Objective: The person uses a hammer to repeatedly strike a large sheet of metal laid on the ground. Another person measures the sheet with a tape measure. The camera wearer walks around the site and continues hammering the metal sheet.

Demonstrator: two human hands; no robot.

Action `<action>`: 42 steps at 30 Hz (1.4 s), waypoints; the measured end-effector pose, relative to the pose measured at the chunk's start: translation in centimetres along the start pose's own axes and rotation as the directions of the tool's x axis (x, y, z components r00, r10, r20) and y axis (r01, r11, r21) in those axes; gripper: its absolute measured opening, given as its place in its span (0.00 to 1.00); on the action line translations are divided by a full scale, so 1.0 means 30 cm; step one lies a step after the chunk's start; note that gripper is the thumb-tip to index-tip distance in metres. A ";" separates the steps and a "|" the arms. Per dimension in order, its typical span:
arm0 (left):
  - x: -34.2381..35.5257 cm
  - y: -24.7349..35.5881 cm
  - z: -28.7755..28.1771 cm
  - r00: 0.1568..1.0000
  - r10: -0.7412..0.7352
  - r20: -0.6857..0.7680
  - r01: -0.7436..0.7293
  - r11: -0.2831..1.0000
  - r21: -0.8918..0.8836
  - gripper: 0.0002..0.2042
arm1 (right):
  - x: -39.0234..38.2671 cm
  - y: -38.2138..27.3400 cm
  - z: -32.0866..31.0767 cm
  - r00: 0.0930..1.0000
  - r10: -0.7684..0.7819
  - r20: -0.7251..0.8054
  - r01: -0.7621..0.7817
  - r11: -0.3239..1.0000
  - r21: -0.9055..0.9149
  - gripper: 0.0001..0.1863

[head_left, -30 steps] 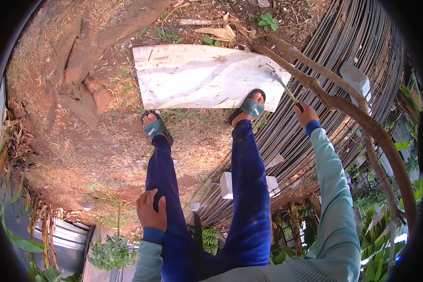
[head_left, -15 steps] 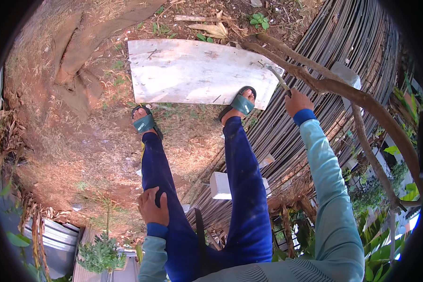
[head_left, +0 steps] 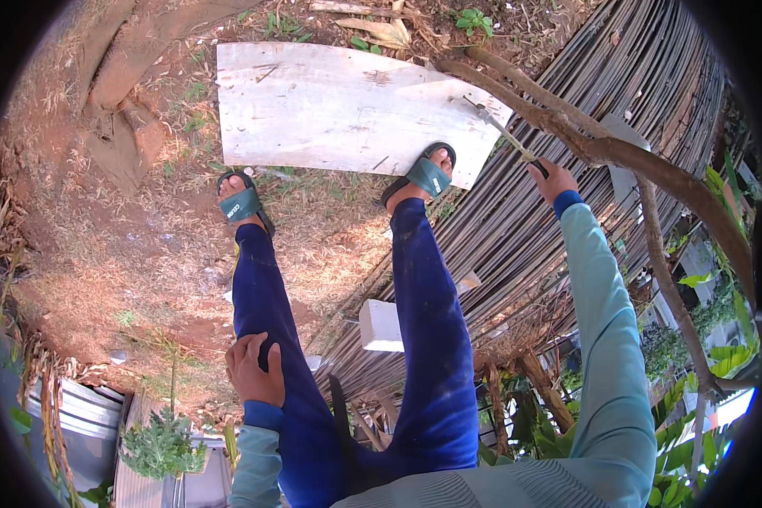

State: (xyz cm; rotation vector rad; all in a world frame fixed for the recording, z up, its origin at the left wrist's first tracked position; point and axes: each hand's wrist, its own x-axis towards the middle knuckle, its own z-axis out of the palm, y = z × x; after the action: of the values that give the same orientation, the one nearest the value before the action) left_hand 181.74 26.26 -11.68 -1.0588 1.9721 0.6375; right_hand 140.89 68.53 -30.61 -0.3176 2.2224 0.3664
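My right hand is closed around the dark grip of a hammer. The hammer's pale shaft slopes up and left, and its metal head is over the right end of a whitish wooden board; whether it touches the board I cannot tell. My left hand rests on my left leg in blue trousers, with its fingers lying over the cloth. A dark patch shows between its thumb and forefinger, too unclear to name. My right sandalled foot stands on the board's near edge, and my left foot is on the ground.
A long stack of thin poles or rods runs diagonally on the right. A thick bent branch crosses above it. Beside my right leg is a white block. Brown cloth lies at the far left, and a leafy plant stands at the lower left.
My right hand has moved slightly right and down relative to the board, and more of the hammer's shaft shows. My left hand stays on my leg. The whole view has shifted a little.
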 end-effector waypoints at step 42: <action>0.182 0.190 0.324 0.906 0.203 0.372 0.162 0.646 -0.746 0.18 | -0.139 -0.431 0.030 0.893 0.434 0.119 -0.448 0.883 0.143 0.23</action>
State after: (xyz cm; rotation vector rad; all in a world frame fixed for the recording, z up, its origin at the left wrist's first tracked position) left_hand 179.02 33.80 -21.27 -1.2267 1.2991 1.6770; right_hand 148.58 57.34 -29.88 0.3005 2.2116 0.4219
